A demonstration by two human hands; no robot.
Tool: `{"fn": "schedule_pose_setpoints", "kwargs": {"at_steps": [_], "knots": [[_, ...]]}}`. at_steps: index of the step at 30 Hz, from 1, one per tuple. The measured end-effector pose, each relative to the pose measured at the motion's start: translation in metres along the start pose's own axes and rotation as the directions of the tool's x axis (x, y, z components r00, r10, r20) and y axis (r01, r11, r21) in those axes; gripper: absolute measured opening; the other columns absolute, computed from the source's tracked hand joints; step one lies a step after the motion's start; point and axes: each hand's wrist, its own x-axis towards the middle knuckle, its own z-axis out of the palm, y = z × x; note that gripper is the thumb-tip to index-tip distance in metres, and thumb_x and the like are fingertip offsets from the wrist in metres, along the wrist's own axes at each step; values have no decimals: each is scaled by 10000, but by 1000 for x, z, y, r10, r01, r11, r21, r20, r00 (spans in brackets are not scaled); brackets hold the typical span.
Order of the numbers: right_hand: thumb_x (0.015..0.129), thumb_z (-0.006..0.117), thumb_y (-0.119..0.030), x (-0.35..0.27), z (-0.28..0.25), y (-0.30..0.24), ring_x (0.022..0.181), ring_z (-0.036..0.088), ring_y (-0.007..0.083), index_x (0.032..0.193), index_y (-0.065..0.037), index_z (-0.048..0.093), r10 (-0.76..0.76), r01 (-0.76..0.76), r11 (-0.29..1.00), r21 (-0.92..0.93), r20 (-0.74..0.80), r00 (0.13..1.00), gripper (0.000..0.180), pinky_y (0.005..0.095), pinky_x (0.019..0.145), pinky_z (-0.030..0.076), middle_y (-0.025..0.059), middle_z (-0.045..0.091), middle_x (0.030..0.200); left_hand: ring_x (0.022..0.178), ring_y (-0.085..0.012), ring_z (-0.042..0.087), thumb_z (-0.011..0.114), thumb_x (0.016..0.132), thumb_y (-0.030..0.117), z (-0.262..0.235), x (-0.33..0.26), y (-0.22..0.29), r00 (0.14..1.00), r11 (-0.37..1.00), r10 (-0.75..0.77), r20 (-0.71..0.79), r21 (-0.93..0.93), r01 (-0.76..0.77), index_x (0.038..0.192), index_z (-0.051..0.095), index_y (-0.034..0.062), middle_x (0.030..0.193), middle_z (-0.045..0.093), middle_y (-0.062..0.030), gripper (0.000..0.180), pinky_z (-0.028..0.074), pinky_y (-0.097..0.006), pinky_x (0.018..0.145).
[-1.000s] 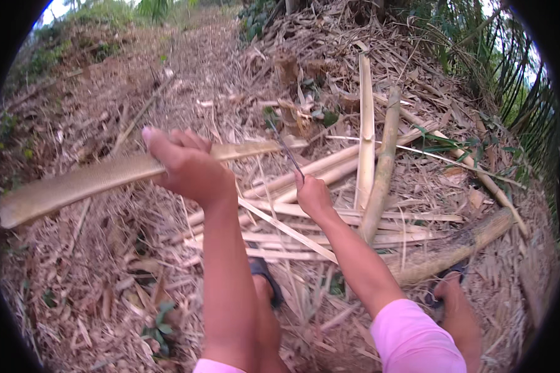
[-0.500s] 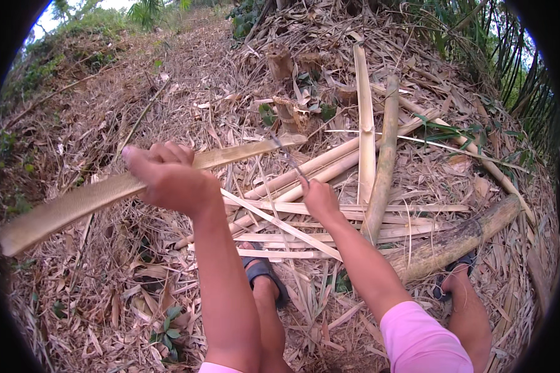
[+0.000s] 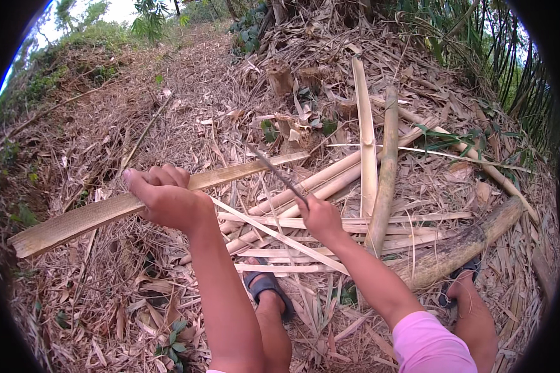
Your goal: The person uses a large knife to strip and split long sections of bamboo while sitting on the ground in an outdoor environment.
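My left hand point(image 3: 168, 198) is closed around a long, wide slat of split bamboo point(image 3: 84, 224), held in the air across my front. The slat's broad end points left toward me and its narrow end reaches forward to the right. In my right hand point(image 3: 322, 219) is a knife with a dark, narrow blade point(image 3: 275, 171), the handle hidden in my fist. The blade slants up and left and overlaps the narrow part of the slat in view; whether they touch I cannot tell.
Several pale bamboo strips point(image 3: 292, 268) lie crossed before my feet. Split lengths point(image 3: 365, 133), a whole pole point(image 3: 386, 168) and a thick bamboo log point(image 3: 466, 245) lie to the right. Cut stumps point(image 3: 280, 78) stand ahead amid dry leaves, with green bamboo at the right edge.
The knife blade has swung left and back along the slat, showing more of its length. The slat stays in my left hand with little movement. The whole view has shifted slightly.
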Motion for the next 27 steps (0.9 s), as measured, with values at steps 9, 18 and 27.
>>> {"fn": "schedule_pose_setpoints", "kwargs": {"at_steps": [9,18,27], "knots": [[1019,411,-473,80,15,-19,780,687,410,911,-33,630,-136,166,974,-151,194,972,503,515,722,555,188,698,867,446,-73,132,424,1011,240,-7,10,4,997,999,-46,-61,10,47,589,194,205,488,185,67,482,132,-277,445],[1014,432,-426,57,16,107,882,652,432,917,4,707,438,-427,881,-203,8,899,519,505,787,513,284,669,929,422,-83,140,429,1026,289,-34,38,1,981,999,-7,-194,46,17,583,210,205,467,205,67,501,152,-276,433],[987,465,-526,-109,-26,31,710,693,304,842,6,726,521,-505,827,246,1,854,610,434,679,505,185,666,681,410,-62,138,452,1024,295,-17,34,38,998,995,-58,21,-78,59,582,213,212,465,197,69,509,136,-268,398]]}}
